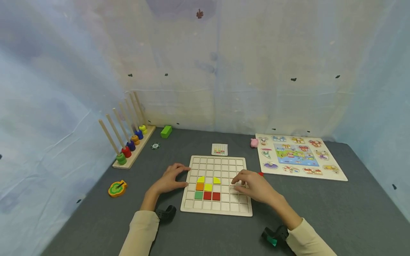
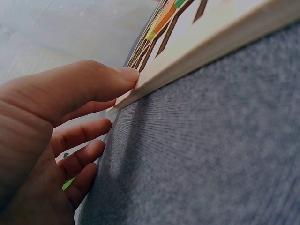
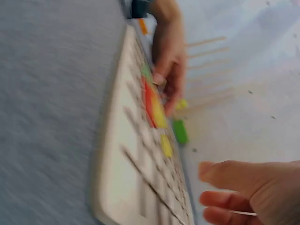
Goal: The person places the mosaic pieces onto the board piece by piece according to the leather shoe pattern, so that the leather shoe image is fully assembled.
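Observation:
A pale wooden grid board (image 1: pixel 230 208) lies on the table with coloured tiles set in its cells. Among them are an orange tile (image 1: pixel 200 186), a green tile (image 1: pixel 198 195), red tiles (image 1: pixel 207 196) and yellow tiles (image 1: pixel 208 187), two of these with a cut corner. My left hand (image 1: pixel 169 180) rests at the board's left edge, the thumb (image 2: pixel 126 77) touching its rim and the fingers spread loosely. Above the board's right side hovers my right hand (image 1: pixel 256 185), its thumb and fingers apart with nothing between them. A red piece (image 1: pixel 261 174) shows partly behind it.
Behind the board lies a small pattern card (image 1: pixel 219 149). At left stand a peg rack (image 1: pixel 132 158) with coloured rings, a green block (image 1: pixel 166 131), a poker chip (image 1: pixel 155 145) and an orange-and-green toy (image 1: pixel 117 188). A picture puzzle (image 1: pixel 301 156) and pink pig (image 1: pixel 254 143) are at right.

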